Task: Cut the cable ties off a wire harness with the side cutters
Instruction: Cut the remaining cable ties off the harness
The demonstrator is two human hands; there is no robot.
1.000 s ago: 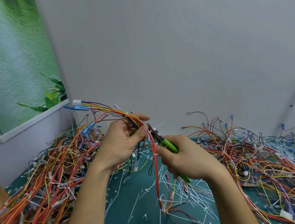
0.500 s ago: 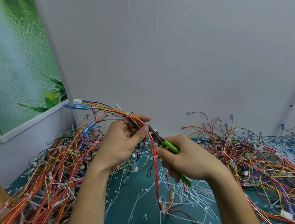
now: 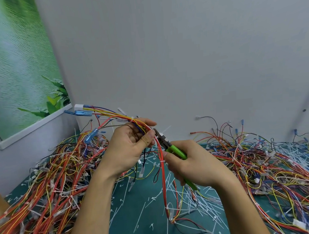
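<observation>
Head view: nearest, a green mat strewn with white offcuts. Above it, two bare forearms reach in. The right hand is clenched round the green handles of the cutters, whose dark nose points up and left at a white tie on the harness, just beside the left thumb. I cannot tell whether the blades are parted. The left hand grasps the harness in the air over the mat, fingers and thumb curled round the bundle. From that hand red wires drop to the mat between the two hands, with a second tie on them next to the right thumb. The other end fans up and left to blue terminals. Loose wire lies in a left heap and a right heap either side. Behind is a grey wall, and at far left a green poster.
</observation>
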